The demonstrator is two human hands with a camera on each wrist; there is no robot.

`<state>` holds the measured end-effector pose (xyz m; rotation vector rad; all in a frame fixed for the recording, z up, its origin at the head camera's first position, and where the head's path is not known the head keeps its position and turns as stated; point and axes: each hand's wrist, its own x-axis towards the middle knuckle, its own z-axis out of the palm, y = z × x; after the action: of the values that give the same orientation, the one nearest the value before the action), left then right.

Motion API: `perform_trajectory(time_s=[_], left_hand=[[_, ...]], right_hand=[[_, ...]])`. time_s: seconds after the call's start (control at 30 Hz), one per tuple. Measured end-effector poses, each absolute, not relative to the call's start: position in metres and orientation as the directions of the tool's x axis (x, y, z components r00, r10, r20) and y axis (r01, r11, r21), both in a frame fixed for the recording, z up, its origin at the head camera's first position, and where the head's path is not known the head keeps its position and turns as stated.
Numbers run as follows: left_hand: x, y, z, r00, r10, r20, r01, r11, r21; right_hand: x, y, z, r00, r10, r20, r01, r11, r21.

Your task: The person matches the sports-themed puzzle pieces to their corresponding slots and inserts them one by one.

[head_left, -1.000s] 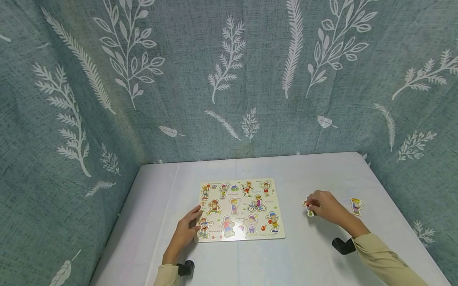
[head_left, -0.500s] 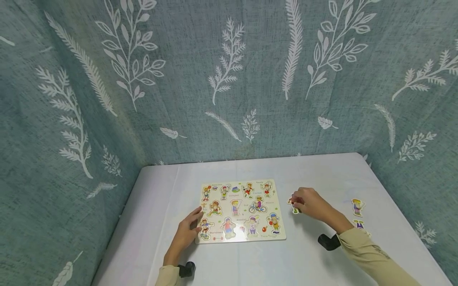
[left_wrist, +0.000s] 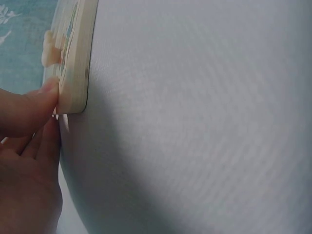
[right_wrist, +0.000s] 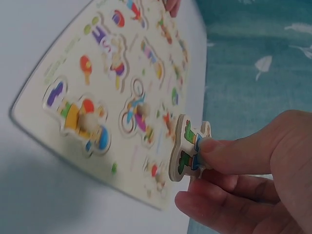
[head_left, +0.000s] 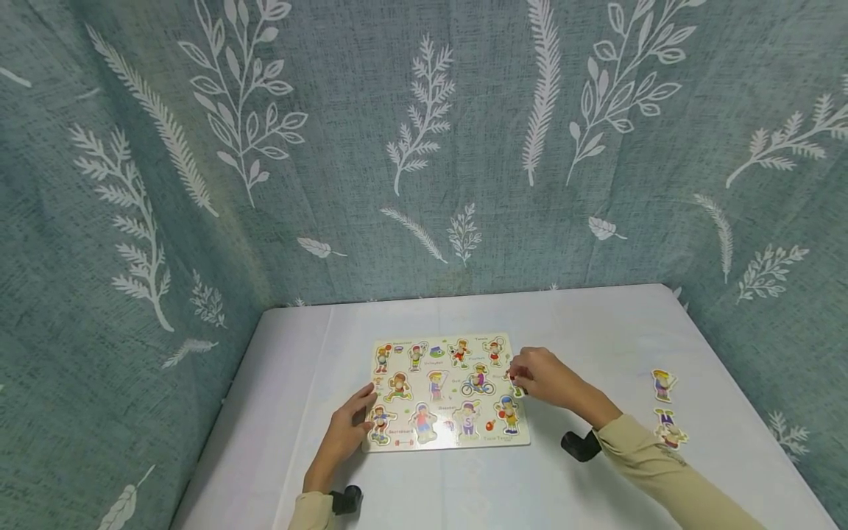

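A wooden peg puzzle board printed with children playing sports lies on the white table. My left hand rests at its left edge; in the left wrist view the thumb touches the board's corner. My right hand pinches a small wooden puzzle piece between thumb and fingers. Green shoes and a bit of blue show on this piece, which is raised on edge in the right wrist view. The head view has it overlapping the board's right edge; fingers hide part of it.
Two more figure pieces, one upright and one upside down, lie at the right of the table. Black wrist devices show below both hands. A leaf-patterned curtain surrounds the table's back and sides.
My right hand has carried the puzzle piece leftward from the right of the table to the board's right edge. The upside-down piece has come into view. My left hand stays put.
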<state>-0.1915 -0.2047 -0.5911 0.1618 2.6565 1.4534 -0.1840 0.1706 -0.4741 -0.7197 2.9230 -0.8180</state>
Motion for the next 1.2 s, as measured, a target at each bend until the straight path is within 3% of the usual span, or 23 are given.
perform_trajectory(time_s=[1.2], left_hand=[[-0.194, -0.207, -0.592, -0.985, 0.168, -0.043, 0.055, 0.537, 0.842]], right_hand=[[-0.189, 0.074, -0.498, -0.817, -0.569, 0.095, -0.522, 0.66, -0.54]])
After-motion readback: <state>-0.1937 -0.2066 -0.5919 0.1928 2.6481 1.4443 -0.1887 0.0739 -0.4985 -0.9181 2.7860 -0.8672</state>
